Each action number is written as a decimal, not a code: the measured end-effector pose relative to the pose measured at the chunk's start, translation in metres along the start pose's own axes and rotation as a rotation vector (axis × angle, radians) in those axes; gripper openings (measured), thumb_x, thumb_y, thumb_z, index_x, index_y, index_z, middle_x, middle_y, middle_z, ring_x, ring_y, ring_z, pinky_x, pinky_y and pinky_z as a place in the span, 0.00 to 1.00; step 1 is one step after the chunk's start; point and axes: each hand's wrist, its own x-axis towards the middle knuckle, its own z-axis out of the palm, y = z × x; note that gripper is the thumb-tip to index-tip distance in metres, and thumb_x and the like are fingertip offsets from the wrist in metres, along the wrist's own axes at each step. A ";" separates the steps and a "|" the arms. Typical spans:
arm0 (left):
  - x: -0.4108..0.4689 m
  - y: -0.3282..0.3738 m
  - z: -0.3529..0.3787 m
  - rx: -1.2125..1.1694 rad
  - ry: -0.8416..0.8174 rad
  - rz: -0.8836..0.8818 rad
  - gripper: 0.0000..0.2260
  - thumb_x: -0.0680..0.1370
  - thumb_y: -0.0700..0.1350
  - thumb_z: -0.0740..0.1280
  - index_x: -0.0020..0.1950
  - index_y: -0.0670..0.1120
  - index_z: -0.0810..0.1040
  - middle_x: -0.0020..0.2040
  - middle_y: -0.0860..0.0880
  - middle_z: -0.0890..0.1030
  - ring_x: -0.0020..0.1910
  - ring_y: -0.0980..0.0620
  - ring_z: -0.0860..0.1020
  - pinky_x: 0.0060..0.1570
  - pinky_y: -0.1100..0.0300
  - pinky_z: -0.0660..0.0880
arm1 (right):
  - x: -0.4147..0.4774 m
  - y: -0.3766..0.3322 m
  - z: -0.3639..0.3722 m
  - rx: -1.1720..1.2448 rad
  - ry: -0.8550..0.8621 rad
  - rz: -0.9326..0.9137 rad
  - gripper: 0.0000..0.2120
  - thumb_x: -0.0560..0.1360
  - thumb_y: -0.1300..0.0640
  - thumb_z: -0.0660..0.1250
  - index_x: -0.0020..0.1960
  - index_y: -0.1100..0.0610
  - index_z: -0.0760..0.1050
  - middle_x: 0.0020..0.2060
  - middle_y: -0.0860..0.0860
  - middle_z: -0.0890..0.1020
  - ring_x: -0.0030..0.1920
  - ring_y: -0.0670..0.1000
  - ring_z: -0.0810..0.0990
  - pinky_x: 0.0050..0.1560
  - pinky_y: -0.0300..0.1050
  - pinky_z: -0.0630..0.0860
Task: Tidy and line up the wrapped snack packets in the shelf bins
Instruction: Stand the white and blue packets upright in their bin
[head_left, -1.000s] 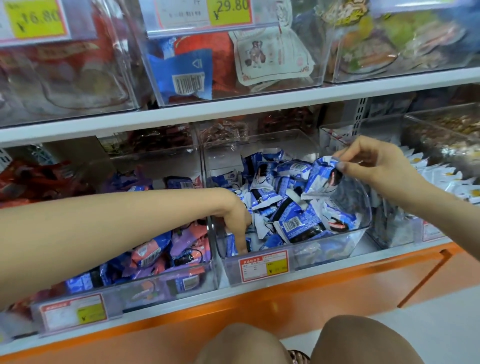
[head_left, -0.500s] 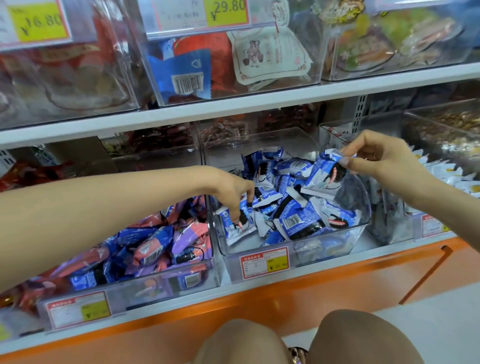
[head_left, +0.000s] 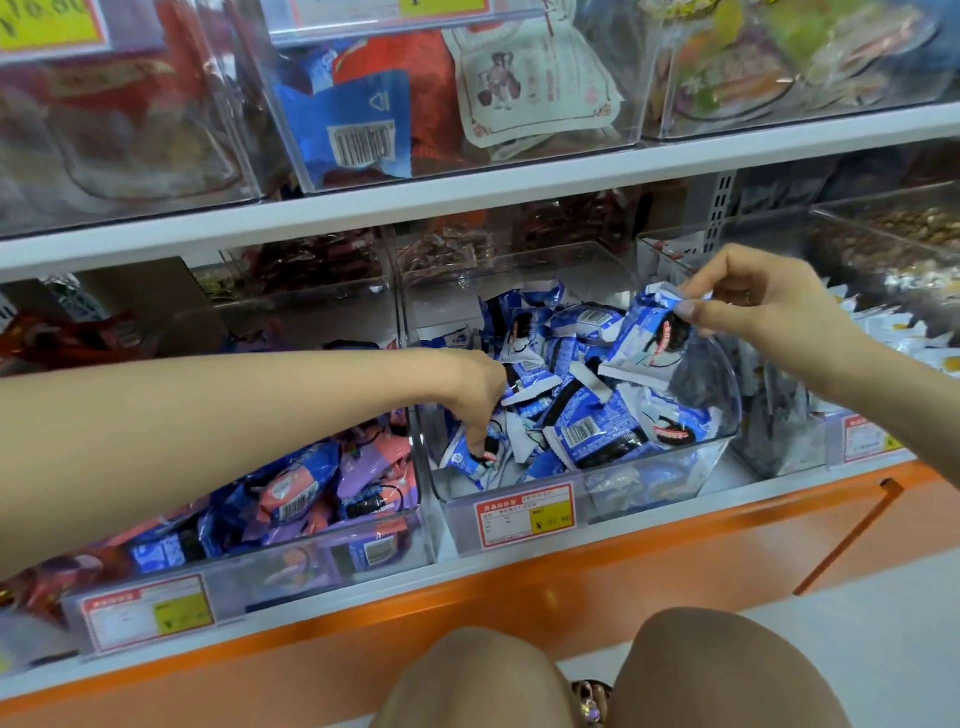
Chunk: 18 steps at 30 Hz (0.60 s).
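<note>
My right hand (head_left: 763, 312) pinches the raised packet (head_left: 649, 338) by its crimped top edge between thumb and forefinger, the other fingers loosely curled behind. That packet hangs over the far-right part of the middle bin (head_left: 649, 483), above the pile (head_left: 576, 410). Its long axis is tilted, with the top end up and to the right at my fingers and the bottom crimp down and to the left, towards the heap.

My left hand (head_left: 478, 395) is low in the near-left corner of the same bin. Its fingers curl downwards round the low packet (head_left: 470, 460), which lies close to the bin's left wall. The knuckles partly hide the fingertips, so I cannot tell how firm that grip is. The left forearm crosses above the left bin (head_left: 322, 556) of purple and pink packets.

The coming move turns on one relation. The raised packet sits up and to the right of the pile, while the only bare floor I can see in the bin runs along the near front wall — just beside my left hand. The pile itself lies jumbled, with long axes pointing every way.

I judge that the right hand, nearer the right half, must bring its packet down, left and nearward, levelling its axis to match a row. The left hand is better placed to square up the near-left corner.
</note>
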 end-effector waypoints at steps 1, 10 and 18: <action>0.002 -0.003 0.000 -0.058 -0.035 -0.006 0.15 0.71 0.48 0.74 0.48 0.38 0.78 0.31 0.50 0.72 0.29 0.54 0.69 0.30 0.63 0.66 | 0.000 0.001 0.000 -0.007 0.000 0.004 0.05 0.72 0.62 0.70 0.40 0.58 0.74 0.41 0.63 0.81 0.39 0.56 0.76 0.47 0.55 0.73; 0.001 -0.003 0.001 -0.223 -0.150 -0.049 0.17 0.71 0.36 0.73 0.57 0.37 0.73 0.41 0.45 0.77 0.32 0.50 0.77 0.30 0.64 0.76 | 0.004 0.000 0.003 -0.006 -0.007 -0.016 0.07 0.73 0.63 0.70 0.41 0.52 0.74 0.38 0.54 0.81 0.35 0.50 0.77 0.43 0.41 0.75; 0.001 0.002 0.007 0.102 -0.041 -0.046 0.11 0.73 0.44 0.72 0.49 0.43 0.72 0.36 0.50 0.69 0.43 0.49 0.73 0.33 0.59 0.68 | 0.004 0.000 0.003 0.023 -0.019 -0.025 0.13 0.74 0.66 0.67 0.47 0.47 0.77 0.42 0.50 0.79 0.32 0.40 0.76 0.38 0.32 0.77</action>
